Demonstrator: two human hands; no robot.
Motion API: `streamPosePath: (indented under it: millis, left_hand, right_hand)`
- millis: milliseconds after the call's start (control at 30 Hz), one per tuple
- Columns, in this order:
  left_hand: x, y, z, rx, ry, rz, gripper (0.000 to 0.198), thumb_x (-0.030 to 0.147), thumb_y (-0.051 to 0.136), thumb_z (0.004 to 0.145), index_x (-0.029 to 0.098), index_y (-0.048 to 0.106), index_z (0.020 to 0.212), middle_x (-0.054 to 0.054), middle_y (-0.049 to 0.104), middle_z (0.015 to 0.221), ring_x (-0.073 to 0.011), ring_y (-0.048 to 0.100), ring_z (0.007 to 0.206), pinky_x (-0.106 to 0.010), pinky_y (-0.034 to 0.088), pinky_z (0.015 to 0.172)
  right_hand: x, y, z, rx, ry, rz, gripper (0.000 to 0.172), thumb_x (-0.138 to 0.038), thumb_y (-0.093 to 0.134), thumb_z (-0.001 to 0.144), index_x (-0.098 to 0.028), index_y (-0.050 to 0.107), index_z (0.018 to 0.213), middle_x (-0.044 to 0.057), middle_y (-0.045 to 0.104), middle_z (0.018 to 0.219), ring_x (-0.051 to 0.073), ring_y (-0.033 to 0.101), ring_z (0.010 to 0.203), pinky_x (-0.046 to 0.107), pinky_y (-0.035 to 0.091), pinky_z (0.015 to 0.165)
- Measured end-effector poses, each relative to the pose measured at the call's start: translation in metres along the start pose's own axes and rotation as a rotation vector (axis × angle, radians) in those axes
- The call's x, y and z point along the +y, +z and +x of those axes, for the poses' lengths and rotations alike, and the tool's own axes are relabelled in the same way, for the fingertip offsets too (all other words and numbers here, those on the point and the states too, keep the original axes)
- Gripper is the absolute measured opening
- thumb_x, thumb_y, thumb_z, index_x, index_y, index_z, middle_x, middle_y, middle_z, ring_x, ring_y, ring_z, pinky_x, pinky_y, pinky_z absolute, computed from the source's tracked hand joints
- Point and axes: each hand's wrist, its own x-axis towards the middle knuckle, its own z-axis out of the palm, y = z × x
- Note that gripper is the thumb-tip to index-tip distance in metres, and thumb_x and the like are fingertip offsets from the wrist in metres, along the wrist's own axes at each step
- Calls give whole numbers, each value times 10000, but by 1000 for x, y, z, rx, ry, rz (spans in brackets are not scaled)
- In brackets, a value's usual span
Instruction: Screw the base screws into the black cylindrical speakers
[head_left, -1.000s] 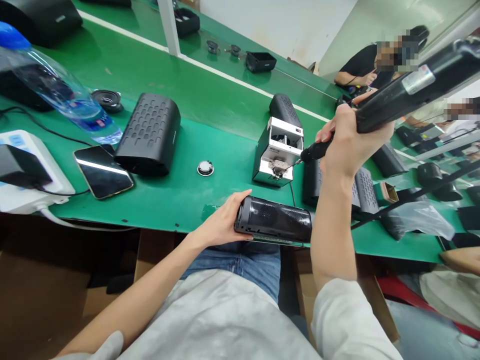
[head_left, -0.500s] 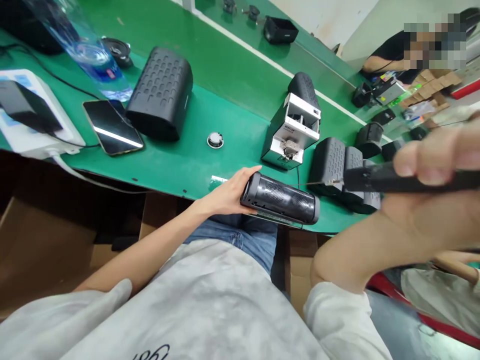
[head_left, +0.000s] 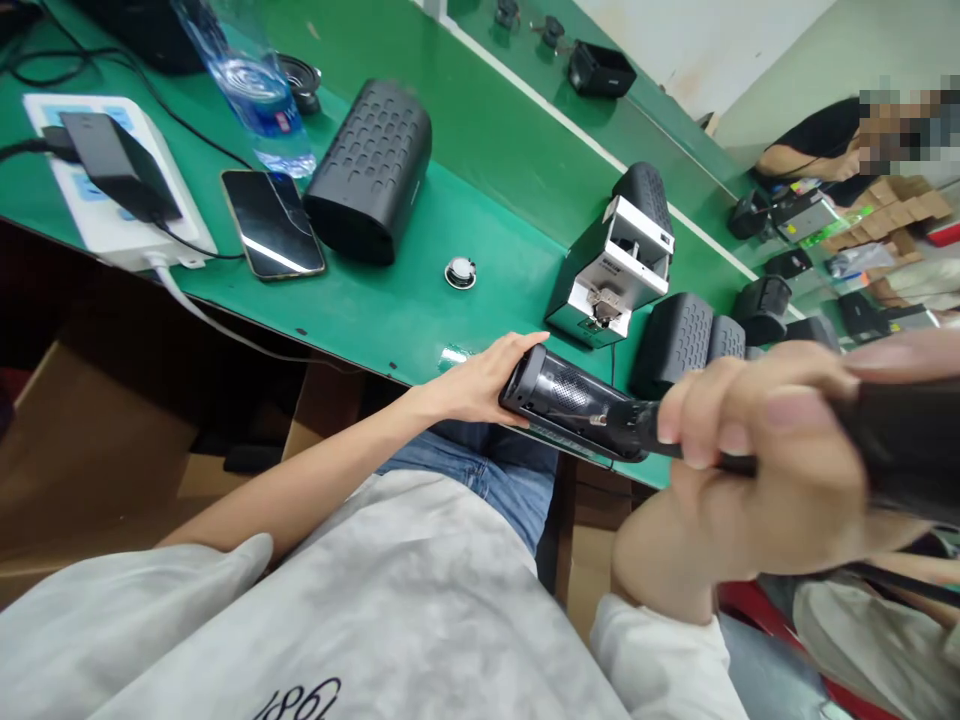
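Observation:
My left hand [head_left: 487, 378] grips the left end of a glossy black cylindrical speaker [head_left: 571, 404] lying at the near edge of the green bench [head_left: 390, 300]. My right hand [head_left: 757, 470], close to the camera and blurred, is closed round a black electric screwdriver [head_left: 892, 440]. The tool's tip sits against the right end of the speaker. A white screw feeder box [head_left: 611, 272] stands just behind the speaker.
A black ribbed speaker housing [head_left: 371, 170], a phone [head_left: 271, 222], a water bottle [head_left: 247, 80], a white power strip [head_left: 112, 180] and a small round part [head_left: 460, 272] lie to the left. More black housings [head_left: 682, 340] sit at right. Another person [head_left: 832, 150] works at the far right.
My right hand brought the screwdriver from the feeder box down and toward me to the speaker's right end. The view tilted left; my left hand kept hold of the speaker.

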Motion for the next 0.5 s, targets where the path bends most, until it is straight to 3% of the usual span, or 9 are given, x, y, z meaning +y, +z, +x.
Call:
streamPosePath:
  millis: [67,233,367,500]
  left_hand:
    - [1,0,0,1,4,4,1432,384,1102,713,341,198,1822,-202,539,1630,-471,592,1491,-697,540,1261]
    - [5,-1,-1,-34,21,32,1414,433,1078,776,324,141,1830,-214,530,1619,-476,584,1485,-696,546,1239]
    - [9,-4,-2,-44,-4,32,1403,434,1063,808,355,112,1838,-209,517,1646,-471,591,1488,-683,547,1237]
    - [11,-5,-2,-74,-22,38,1395,461,1049,828,361,93,1839,-217,510,1650,-475,594,1486,-682,552,1232]
  right_hand:
    - [13,1,-10,-55,-4,42,327,-79,753,863,-289,650,1091,-78,509,717,141,459,475,353,421,435]
    - [39,-12,-16,-137,-15,85,320,-43,671,925,-279,576,1120,-116,453,651,107,354,419,281,339,399]
    - [36,-14,-11,-219,-43,70,249,-70,647,964,-266,538,1071,-127,441,637,85,306,378,265,326,362]
    - [27,-26,-11,-297,19,8,325,-69,671,947,-294,592,1168,-98,542,682,136,417,418,348,427,408]
